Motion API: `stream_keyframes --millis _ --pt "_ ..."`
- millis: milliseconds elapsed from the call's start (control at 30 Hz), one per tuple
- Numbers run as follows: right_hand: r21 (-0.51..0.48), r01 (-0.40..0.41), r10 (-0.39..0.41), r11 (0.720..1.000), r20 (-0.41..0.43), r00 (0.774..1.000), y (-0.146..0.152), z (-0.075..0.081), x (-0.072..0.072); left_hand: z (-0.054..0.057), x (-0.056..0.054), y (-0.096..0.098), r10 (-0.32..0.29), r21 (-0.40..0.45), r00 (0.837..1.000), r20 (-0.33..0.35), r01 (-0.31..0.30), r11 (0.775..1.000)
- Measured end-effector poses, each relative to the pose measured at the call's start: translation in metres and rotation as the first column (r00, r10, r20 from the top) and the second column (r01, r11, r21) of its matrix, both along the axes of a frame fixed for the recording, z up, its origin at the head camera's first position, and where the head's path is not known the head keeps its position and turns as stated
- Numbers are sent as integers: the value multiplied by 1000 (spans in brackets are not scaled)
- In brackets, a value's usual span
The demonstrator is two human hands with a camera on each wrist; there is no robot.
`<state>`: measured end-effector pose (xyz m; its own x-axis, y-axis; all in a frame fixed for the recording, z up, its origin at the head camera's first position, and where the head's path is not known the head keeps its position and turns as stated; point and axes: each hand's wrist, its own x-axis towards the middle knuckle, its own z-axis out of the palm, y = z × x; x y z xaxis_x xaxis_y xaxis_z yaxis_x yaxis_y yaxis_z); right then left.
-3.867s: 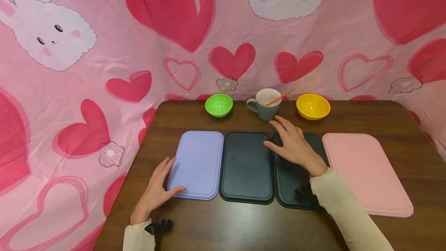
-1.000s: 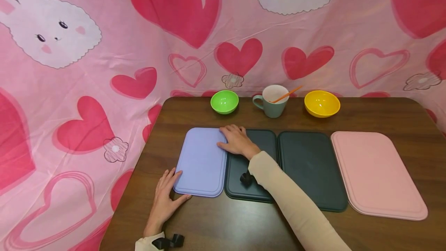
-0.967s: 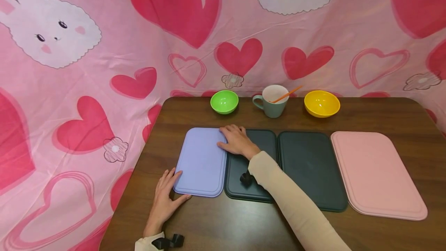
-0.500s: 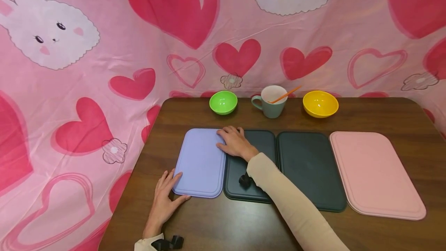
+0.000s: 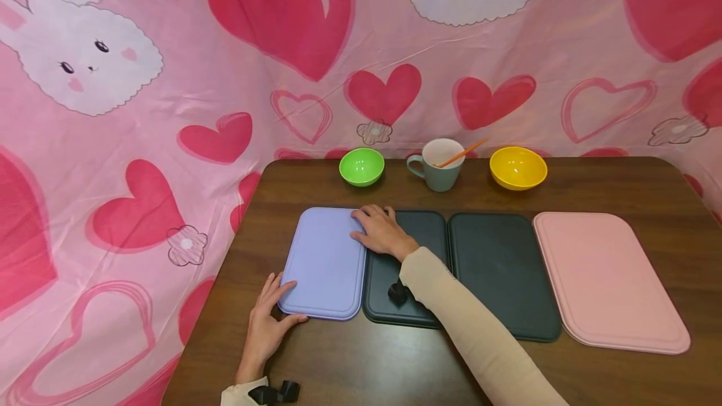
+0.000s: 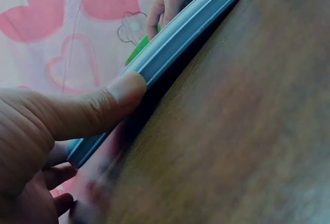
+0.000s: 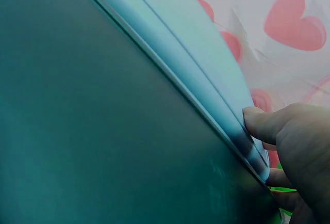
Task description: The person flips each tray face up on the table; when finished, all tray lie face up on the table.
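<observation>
A lavender cutting board (image 5: 323, 262) lies flat at the left of a row of boards on the brown table. At its near left corner my left hand (image 5: 264, 324) grips it, thumb on the front edge and fingers along the left side. The left wrist view shows that thumb on the board's ridged rim (image 6: 180, 35). My right hand (image 5: 383, 230) reaches over the neighbouring dark green board (image 5: 403, 306) and holds the lavender board's far right corner. Its thumb lies on top in the right wrist view; some fingertips are hidden past the edge.
A second dark green board (image 5: 502, 274) and a pink board (image 5: 606, 281) continue the row rightward. Behind stand a green bowl (image 5: 361, 168), a grey-green mug (image 5: 442, 174) with an orange stick (image 5: 465, 152) in it, and a yellow bowl (image 5: 517, 169). A pink heart-print cloth (image 5: 225, 49) hangs behind.
My right hand has crossed leftward from near the mug to the lavender board's far corner. In the last half second, my left fingers have edged slightly further onto the board.
</observation>
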<state>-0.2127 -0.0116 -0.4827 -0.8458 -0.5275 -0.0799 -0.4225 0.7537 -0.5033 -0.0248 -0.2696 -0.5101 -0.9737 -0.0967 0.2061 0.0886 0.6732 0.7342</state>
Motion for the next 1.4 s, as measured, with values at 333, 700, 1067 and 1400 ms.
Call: stream_keyframes --millis 333,700,1067,1400 --pt "-17 -5 6 1000 25 1000 2 0 -1 0 0 3 -15 178 995 -98 33 983" --pt "-48 -11 12 999 18 1000 4 -1 -1 8 -1 8 38 397 999 -7 -32 917" --pt "-82 -13 15 997 20 1000 7 0 0 18 -3 12 38 426 999 -5 -33 904" --pt "-106 3 -1 994 20 1000 9 0 3 27 -2 12 36 268 999 -11 -31 963"
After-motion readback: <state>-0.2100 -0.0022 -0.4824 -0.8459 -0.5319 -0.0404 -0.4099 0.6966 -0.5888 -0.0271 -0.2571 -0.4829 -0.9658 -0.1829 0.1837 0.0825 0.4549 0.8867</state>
